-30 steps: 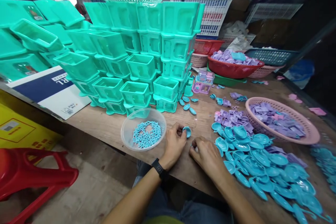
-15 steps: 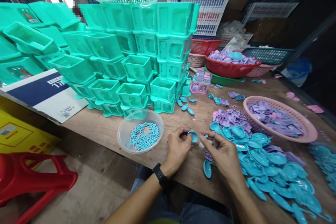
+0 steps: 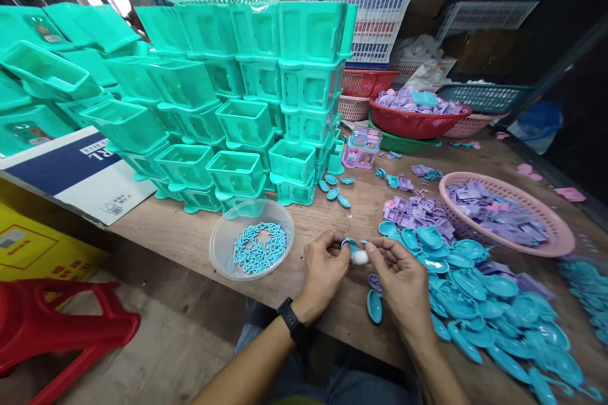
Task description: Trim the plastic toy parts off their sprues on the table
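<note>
Blue spoon-shaped piece (image 3: 350, 244) sits pinched in our left hand (image 3: 325, 269), just above the table (image 3: 190, 234) edge, with the clear bowl of small blue clips (image 3: 251, 247) to its left. Our right hand (image 3: 403, 281) meets it, fingertips pressed on a small white part (image 3: 360, 257) touching the piece. We judge it best to keep both pinches firm and close to the joint, aligning before pressing. One loose blue piece (image 3: 374, 305) lies below; the blue pile (image 3: 484, 304) spreads to the right.
</note>
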A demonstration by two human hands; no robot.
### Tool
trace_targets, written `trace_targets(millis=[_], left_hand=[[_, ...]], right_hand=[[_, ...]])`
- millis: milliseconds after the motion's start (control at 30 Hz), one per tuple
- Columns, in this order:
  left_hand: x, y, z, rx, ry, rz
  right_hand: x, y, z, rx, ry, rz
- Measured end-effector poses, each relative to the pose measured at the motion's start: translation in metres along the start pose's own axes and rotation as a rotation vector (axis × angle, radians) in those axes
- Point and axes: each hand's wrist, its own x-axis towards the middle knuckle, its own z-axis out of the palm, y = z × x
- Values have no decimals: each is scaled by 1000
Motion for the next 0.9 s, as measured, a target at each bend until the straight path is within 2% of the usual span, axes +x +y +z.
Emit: trace_targets(millis=[267, 600, 667, 767, 900], left_hand=[[-3, 6, -3, 112, -3, 123], [-1, 7, -4, 139, -10, 153], [-1, 6, -5, 221, -7, 220], [-2, 3, -7, 395, 8, 413], [0, -3, -6, 548, -23, 599]], right_hand=[[-7, 6, 10, -154, 44, -142], [-2, 8, 15, -146, 64, -86], [-1, 6, 15, -179, 81, -118], [-1, 3, 16, -236, 126, -169], [-1, 3, 18, -209, 123, -138]])
